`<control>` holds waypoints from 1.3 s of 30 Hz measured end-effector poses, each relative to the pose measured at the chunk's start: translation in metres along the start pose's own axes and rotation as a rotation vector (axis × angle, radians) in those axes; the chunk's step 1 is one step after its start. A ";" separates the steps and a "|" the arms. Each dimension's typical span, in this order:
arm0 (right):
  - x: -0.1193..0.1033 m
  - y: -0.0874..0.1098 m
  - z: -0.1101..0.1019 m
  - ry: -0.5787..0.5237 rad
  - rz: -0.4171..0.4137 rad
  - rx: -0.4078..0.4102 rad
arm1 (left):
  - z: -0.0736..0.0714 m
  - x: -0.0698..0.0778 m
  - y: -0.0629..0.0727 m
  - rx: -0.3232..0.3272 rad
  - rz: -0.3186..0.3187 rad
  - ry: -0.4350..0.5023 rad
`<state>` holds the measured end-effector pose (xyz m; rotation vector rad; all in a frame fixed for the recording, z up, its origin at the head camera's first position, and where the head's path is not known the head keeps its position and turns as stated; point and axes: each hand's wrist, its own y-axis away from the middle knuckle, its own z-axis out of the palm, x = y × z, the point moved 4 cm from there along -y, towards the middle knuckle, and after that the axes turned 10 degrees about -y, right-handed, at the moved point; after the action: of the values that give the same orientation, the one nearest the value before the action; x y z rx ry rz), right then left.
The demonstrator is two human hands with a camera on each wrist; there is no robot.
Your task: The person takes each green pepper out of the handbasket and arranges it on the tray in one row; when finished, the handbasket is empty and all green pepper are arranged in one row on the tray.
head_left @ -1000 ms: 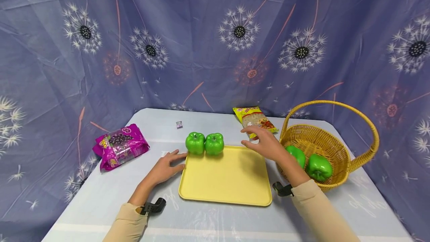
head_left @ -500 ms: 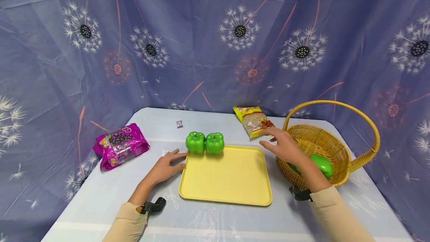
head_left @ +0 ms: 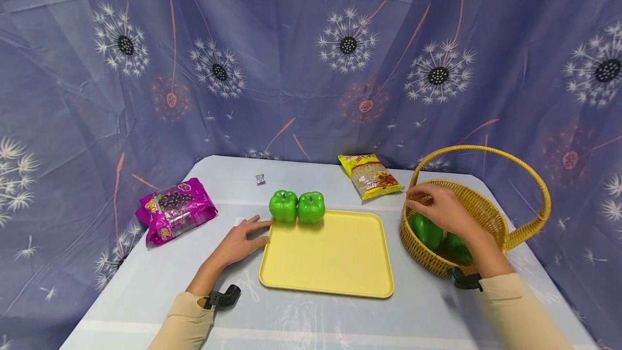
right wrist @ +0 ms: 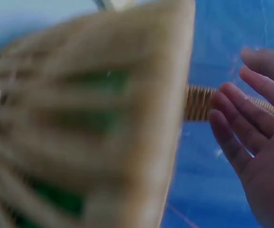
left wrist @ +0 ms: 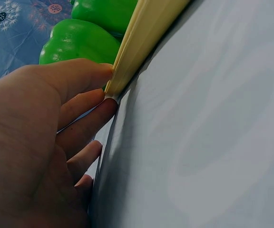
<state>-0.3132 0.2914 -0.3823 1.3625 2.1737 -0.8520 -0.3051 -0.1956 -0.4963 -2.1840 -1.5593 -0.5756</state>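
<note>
At the left edge of a yellow tray, my left hand rests with its fingers lightly bent, fingertips touching the rim. Two green bell peppers stand side by side at the tray's back left corner. My right hand is over the wicker basket, its fingers loosely bent and nothing in its grasp. Beneath that hand lie two more green peppers, partly hidden by the hand and forearm. In the right wrist view the fingers appear above the rim, in front of the basket's handle.
A purple grape-picture bag lies on the table's left side. Behind the tray lie a yellow snack bag and a tiny wrapped packet. The basket's tall handle arches up on the right. A patterned curtain hangs behind the table.
My right hand has moved rightward from above the tray's back right corner to over the basket, with nothing in it. The left hand, tray and peppers on it have stayed put.
</note>
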 end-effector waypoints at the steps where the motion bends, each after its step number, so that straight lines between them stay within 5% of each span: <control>1: 0.004 0.001 -0.002 0.003 0.007 -0.002 | 0.000 0.000 0.000 -0.001 0.000 0.003; 13: 0.040 0.010 -0.008 0.117 0.144 -0.155 | -0.001 0.002 0.000 -0.006 -0.004 0.007; 24: 0.033 0.007 -0.008 0.033 0.257 -0.388 | -0.001 0.001 0.000 -0.004 0.000 0.011; 39: 0.032 0.000 -0.010 0.004 0.292 -0.550 | 0.000 0.000 -0.002 0.000 0.006 0.011</control>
<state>-0.3274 0.3188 -0.3950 1.3326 1.9386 -0.1230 -0.3066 -0.1949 -0.4962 -2.1812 -1.5463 -0.5842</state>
